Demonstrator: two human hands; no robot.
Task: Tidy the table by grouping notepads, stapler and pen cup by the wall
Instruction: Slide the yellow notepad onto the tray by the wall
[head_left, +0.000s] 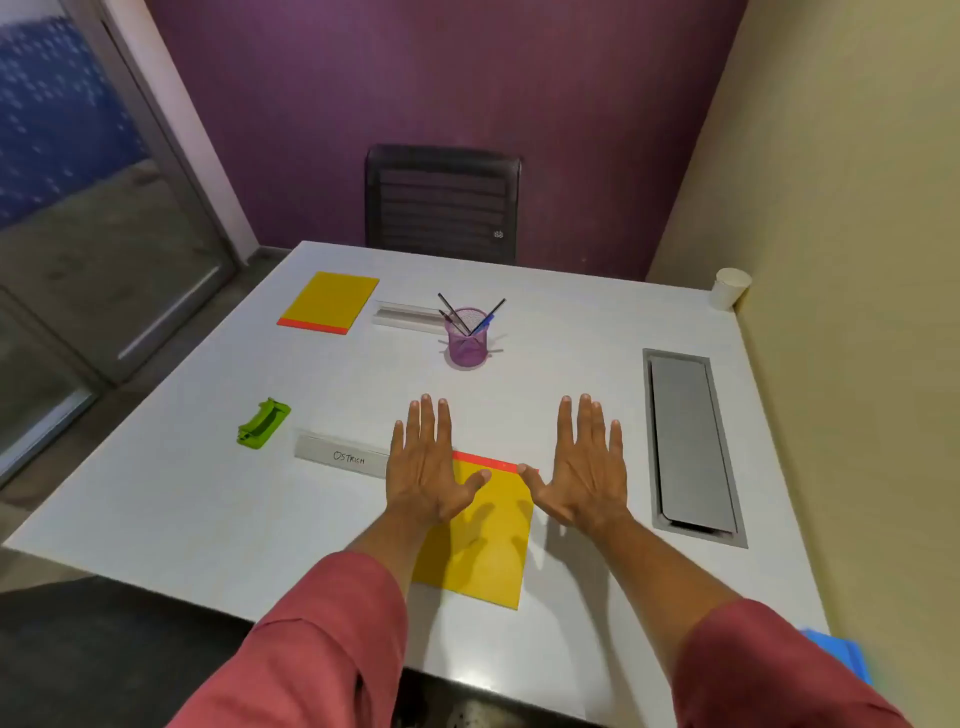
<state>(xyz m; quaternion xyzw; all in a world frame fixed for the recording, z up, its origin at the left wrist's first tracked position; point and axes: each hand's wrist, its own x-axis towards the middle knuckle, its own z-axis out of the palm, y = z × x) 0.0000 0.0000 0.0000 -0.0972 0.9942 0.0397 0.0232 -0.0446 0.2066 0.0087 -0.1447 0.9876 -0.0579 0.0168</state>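
Pink sleeves (332, 639) filled the bottom of the frame, and from them both forearms reached up toward the middle of the white table (182, 530). In the head view the left hand (426, 467) was flat, palm down, fingers spread, with its thumb over the upper left part of the near yellow notepad (483, 551); whether it pressed the pad or hovered just above could not be told. To its right the right hand (582, 467) was equally open and spread, its thumb tip at the pad's upper right corner, gripping nothing.

As a judgement, the tidying had hardly begun: nothing was grouped by the beige wall (857, 312) on the right side of the frame. That near notepad lay at lower centre, its long axis running from the bottom of the frame upward, red binding strip at the far end. A second yellow notepad (330, 301) sat at upper left, tilted a little, its red strip at the near end. At left centre the green stapler (263, 422) lay well apart from everything, its long axis slanting from lower left to upper right. Upright at upper centre stood the purple mesh pen cup (467, 338), pens fanning out of its top. All four pieces remained to be moved rightward.

A label strip reading OSTRICH (343, 454) lay between the stapler and the left hand, a metal cable hatch (685, 447) was set into the table at right, and a paper cup (730, 288) stood in the upper right corner
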